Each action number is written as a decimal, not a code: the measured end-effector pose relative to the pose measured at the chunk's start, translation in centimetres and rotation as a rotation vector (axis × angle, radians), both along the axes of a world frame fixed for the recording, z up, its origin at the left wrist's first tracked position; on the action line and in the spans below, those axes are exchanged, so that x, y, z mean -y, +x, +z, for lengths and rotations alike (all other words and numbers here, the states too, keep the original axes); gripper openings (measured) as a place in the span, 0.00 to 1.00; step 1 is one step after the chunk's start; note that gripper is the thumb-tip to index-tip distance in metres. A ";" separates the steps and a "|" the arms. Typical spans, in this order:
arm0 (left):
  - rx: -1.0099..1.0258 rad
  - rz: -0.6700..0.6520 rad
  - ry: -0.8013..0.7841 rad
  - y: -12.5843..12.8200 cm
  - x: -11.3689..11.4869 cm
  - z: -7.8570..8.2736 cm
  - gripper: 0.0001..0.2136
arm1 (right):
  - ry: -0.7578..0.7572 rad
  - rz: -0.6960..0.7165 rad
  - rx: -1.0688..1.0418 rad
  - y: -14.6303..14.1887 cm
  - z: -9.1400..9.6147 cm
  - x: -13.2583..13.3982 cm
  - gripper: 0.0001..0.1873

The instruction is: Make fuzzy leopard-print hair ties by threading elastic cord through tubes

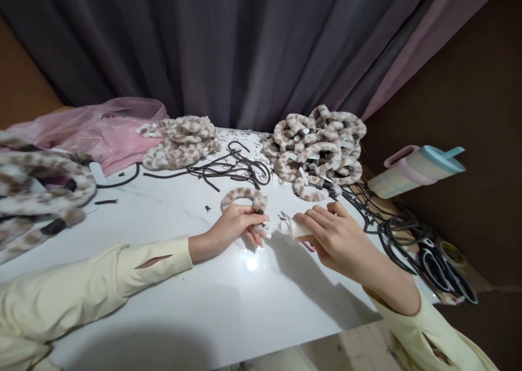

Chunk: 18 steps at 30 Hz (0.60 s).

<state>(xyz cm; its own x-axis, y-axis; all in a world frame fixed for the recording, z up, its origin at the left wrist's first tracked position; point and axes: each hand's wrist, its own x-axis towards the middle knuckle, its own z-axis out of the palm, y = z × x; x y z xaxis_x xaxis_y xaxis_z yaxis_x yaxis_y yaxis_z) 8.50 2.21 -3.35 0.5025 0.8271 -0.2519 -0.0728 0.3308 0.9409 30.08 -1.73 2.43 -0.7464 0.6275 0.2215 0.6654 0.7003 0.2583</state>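
My left hand is closed on a small fluffy ring, white with brown spots. It pinches the ring's ends, where a black band and a white frayed bit show near the fingertips. A short way to the right, my right hand is closed around a white-wrapped tool with a small metal tip pointing at the ring. A bit of pink shows under that hand; the tool's exact kind is hard to make out. Tool and ring are apart. Both hands hover above the white table.
Fluffy rings with white tags are heaped at the back right; more fluffy pieces lie left of them. Black cords and a pink plastic bag lie behind. A straw tumbler and black loops are at right.
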 end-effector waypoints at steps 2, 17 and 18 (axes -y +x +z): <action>-0.001 -0.001 0.002 0.0 0.0 0.1 0.11 | -0.007 -0.004 -0.003 0.1 0.0 0.0 0.07; -0.004 0.007 -0.014 0.1 0.1 0.2 0.11 | 0.014 -0.023 0.016 0.2 0.1 -0.2 0.07; -0.004 0.010 -0.014 0.1 0.1 0.2 0.11 | 0.021 -0.024 0.014 0.2 0.2 -0.2 0.07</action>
